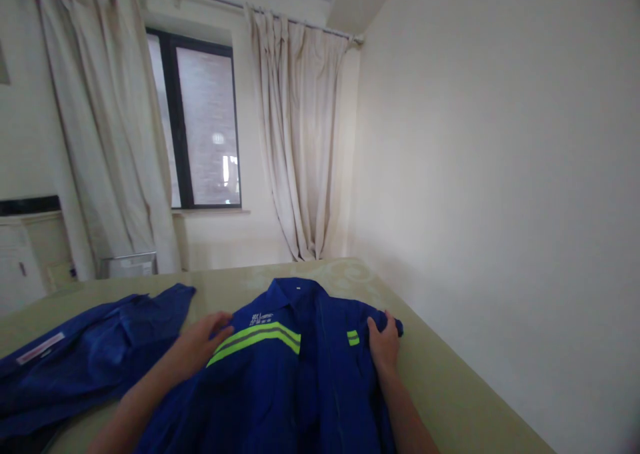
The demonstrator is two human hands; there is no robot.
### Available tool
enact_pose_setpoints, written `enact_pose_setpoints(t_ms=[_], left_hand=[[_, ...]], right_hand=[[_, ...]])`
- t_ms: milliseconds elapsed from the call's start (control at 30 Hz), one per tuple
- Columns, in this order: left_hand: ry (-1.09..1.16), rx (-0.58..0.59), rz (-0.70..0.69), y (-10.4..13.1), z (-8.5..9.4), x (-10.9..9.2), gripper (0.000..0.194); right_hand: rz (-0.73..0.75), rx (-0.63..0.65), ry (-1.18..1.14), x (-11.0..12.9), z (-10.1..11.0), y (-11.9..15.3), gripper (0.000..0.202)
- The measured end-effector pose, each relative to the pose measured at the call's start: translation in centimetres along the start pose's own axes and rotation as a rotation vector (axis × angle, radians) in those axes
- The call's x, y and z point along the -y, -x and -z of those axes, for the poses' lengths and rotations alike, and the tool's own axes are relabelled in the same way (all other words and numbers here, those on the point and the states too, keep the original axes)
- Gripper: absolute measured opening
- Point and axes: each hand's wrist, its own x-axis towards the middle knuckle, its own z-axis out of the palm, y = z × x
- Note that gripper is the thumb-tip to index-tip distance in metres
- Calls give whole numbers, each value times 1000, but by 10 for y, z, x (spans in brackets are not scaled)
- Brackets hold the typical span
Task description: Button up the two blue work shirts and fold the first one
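A dark blue work jacket (270, 381) lies spread out in front of me, collar at the far end and front partly open. Yellow-green reflective strips with a grey line cross its chest, and white lettering sits above the left strip. My left hand (203, 342) rests at the jacket's left shoulder, fingers stretched and thumb apart. At the opposite shoulder, my right hand (384, 341) grips the sleeve fabric between thumb and fingers. Left of the jacket lies a second blue garment (105, 341), crumpled, with a pale label strip on it.
Both garments lie on a pale green patterned surface (430, 367), its right edge running along a bare white wall (490, 174). Beyond the far edge are beige curtains (300, 127), a dark-framed window (207, 121) and a grey-framed object (129, 265) at floor level.
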Motion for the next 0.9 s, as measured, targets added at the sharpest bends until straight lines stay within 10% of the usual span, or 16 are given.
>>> enact_pose_setpoints(t_ms=[100, 233, 533, 733, 900], left_hand=[[-17, 304, -39, 26, -71, -16, 74], [-284, 283, -5, 35, -119, -27, 76], [-296, 247, 157, -22, -87, 18, 62], [40, -32, -134, 20, -77, -52, 51], [-122, 340, -483, 81, -113, -103, 84]], right_hand=[[53, 89, 85, 1, -5, 2, 73], [148, 345, 98, 1, -9, 11, 66], [393, 511, 290, 14, -19, 47, 55], [211, 275, 127, 13, -20, 26, 44], [-44, 247, -288, 10, -17, 15, 45]])
